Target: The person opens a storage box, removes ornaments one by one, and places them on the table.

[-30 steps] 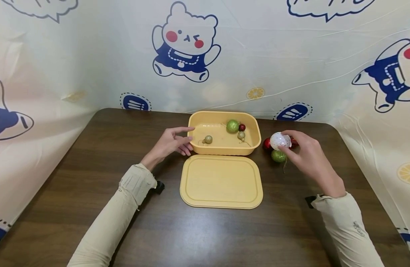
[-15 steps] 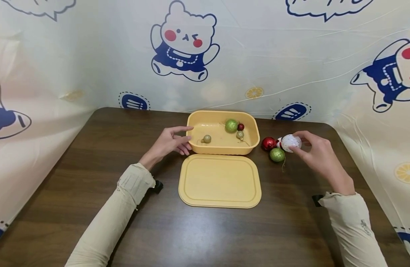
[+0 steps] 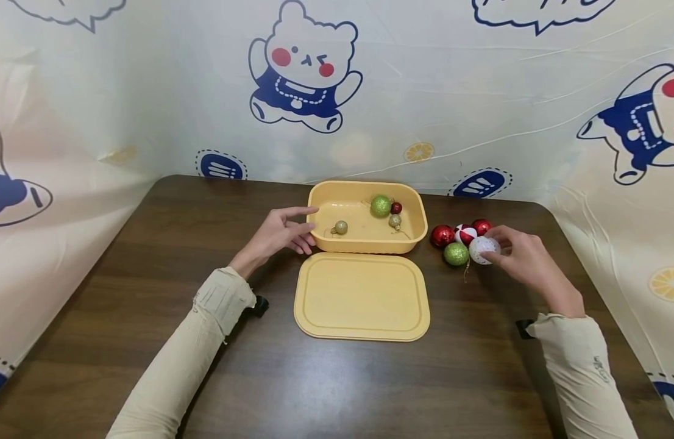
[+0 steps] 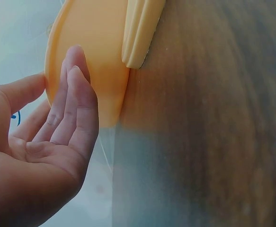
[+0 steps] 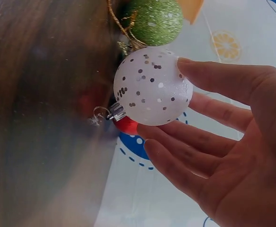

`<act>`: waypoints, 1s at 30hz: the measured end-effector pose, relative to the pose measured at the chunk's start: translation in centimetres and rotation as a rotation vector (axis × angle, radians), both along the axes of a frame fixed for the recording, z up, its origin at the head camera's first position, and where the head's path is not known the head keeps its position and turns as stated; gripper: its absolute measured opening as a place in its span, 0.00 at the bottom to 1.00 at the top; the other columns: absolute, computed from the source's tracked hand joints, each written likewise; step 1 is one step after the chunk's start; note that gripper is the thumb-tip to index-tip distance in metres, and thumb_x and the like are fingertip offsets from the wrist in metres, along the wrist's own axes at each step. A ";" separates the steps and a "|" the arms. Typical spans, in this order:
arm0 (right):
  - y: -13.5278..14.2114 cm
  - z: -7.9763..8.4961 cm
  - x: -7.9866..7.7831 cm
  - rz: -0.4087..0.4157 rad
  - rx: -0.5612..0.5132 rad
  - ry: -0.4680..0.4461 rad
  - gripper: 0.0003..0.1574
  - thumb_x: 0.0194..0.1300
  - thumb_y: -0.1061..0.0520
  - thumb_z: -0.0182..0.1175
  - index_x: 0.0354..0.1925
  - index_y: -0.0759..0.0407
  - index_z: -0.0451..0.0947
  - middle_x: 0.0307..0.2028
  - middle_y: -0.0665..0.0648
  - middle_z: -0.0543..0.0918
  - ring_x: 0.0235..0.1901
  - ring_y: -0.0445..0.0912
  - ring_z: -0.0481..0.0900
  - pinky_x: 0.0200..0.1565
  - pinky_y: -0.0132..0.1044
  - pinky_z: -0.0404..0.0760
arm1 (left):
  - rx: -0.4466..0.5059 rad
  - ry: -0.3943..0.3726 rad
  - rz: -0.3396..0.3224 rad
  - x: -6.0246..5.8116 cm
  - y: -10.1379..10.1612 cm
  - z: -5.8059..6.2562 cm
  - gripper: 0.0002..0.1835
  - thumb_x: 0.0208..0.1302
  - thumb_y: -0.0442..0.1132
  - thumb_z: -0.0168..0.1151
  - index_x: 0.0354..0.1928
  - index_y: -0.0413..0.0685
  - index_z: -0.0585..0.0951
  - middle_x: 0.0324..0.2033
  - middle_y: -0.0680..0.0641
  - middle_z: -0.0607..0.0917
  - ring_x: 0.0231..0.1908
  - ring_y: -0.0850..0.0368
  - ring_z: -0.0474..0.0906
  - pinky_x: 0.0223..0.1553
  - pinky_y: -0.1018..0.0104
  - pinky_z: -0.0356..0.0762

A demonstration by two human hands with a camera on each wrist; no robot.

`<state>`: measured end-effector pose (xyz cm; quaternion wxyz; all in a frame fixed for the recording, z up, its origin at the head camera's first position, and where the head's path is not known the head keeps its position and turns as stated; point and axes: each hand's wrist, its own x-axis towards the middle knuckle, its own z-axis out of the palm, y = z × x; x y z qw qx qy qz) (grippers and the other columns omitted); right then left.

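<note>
In the head view my left hand (image 3: 282, 233) rests its fingertips against the left end of a yellow plastic box (image 3: 370, 246). The left wrist view has its fingers (image 4: 78, 113) extended along the box's outer wall (image 4: 100, 28). My right hand (image 3: 526, 259) pinches a white Christmas bauble (image 3: 484, 250) with dark and silvery dots. The thumb and fingertips lie on the bauble's near side in the right wrist view, its silver cap (image 5: 117, 111) toward the table. Close by sit a green glitter bauble (image 3: 456, 253), a red bauble (image 3: 442, 236), a red-and-white one (image 3: 465, 234) and another red one (image 3: 482, 227).
Inside the box lie a green glitter bauble (image 3: 381, 206), a small dark red one (image 3: 396, 208) and two small gold ones, one to the left (image 3: 340, 227). The yellow lid (image 3: 362, 297) lies flat in front. A printed curtain (image 3: 425, 79) backs the brown table (image 3: 249, 378).
My right hand has carried the white bauble right and then down to the front of the bauble group, uncovering the red and red-and-white ones. The left hand has stayed at the box.
</note>
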<state>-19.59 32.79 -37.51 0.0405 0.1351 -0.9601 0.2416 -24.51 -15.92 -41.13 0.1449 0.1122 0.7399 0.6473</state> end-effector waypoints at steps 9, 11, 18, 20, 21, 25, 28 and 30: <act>-0.1 -0.8 -0.3 -0.007 0.007 0.001 0.22 0.62 0.58 0.70 0.49 0.69 0.78 0.42 0.72 0.84 0.41 0.65 0.85 0.45 0.61 0.82 | -0.001 -0.002 -0.003 0.1 0.0 0.0 0.28 0.71 0.40 0.62 0.70 0.44 0.70 0.33 0.27 0.85 0.25 0.48 0.86 0.31 0.53 0.87; -0.1 -0.9 -0.3 -0.011 0.014 -0.002 0.23 0.62 0.58 0.70 0.50 0.69 0.77 0.44 0.73 0.83 0.41 0.66 0.85 0.45 0.61 0.82 | -0.002 -0.003 -0.002 0.1 0.0 0.0 0.28 0.71 0.40 0.62 0.70 0.44 0.70 0.32 0.28 0.85 0.25 0.48 0.86 0.31 0.53 0.87; 0.0 -0.9 -0.4 -0.018 0.017 -0.013 0.25 0.63 0.56 0.69 0.52 0.71 0.76 0.47 0.74 0.82 0.42 0.66 0.85 0.46 0.61 0.82 | -0.006 -0.001 0.001 0.1 -0.1 0.0 0.28 0.71 0.41 0.62 0.70 0.44 0.71 0.32 0.28 0.85 0.24 0.48 0.86 0.31 0.54 0.87; 0.1 -0.8 -0.4 -0.020 0.021 -0.015 0.26 0.64 0.55 0.69 0.53 0.71 0.75 0.47 0.75 0.82 0.42 0.66 0.85 0.46 0.61 0.82 | -0.010 0.003 0.000 0.1 0.0 0.1 0.28 0.71 0.40 0.62 0.70 0.44 0.71 0.34 0.26 0.84 0.25 0.48 0.85 0.31 0.53 0.87; 0.1 -0.8 -0.3 -0.021 0.022 -0.016 0.26 0.64 0.55 0.69 0.53 0.72 0.75 0.47 0.75 0.82 0.42 0.66 0.85 0.46 0.62 0.82 | -0.013 0.005 -0.003 0.1 0.0 0.0 0.28 0.71 0.40 0.62 0.70 0.44 0.70 0.34 0.25 0.84 0.25 0.48 0.86 0.31 0.54 0.87; 0.1 -0.6 -0.2 -0.019 0.030 -0.025 0.28 0.65 0.54 0.68 0.54 0.72 0.75 0.48 0.75 0.81 0.43 0.67 0.84 0.47 0.62 0.81 | -0.020 0.004 -0.007 0.1 -0.1 0.1 0.27 0.71 0.39 0.61 0.70 0.44 0.70 0.34 0.26 0.85 0.25 0.47 0.85 0.31 0.55 0.87; 0.0 -0.4 -0.1 -0.020 0.041 -0.030 0.28 0.66 0.53 0.67 0.55 0.72 0.75 0.48 0.75 0.82 0.44 0.67 0.84 0.47 0.63 0.81 | -0.021 0.001 -0.006 0.1 -0.1 0.2 0.27 0.71 0.40 0.62 0.70 0.44 0.71 0.32 0.29 0.86 0.25 0.47 0.85 0.31 0.55 0.87; -0.2 -0.1 0.0 -0.022 0.055 -0.025 0.27 0.67 0.52 0.65 0.55 0.72 0.75 0.48 0.75 0.82 0.44 0.67 0.84 0.48 0.63 0.80 | -0.021 0.002 -0.006 0.1 -0.2 0.1 0.27 0.71 0.39 0.61 0.70 0.44 0.71 0.32 0.30 0.86 0.25 0.47 0.85 0.31 0.55 0.87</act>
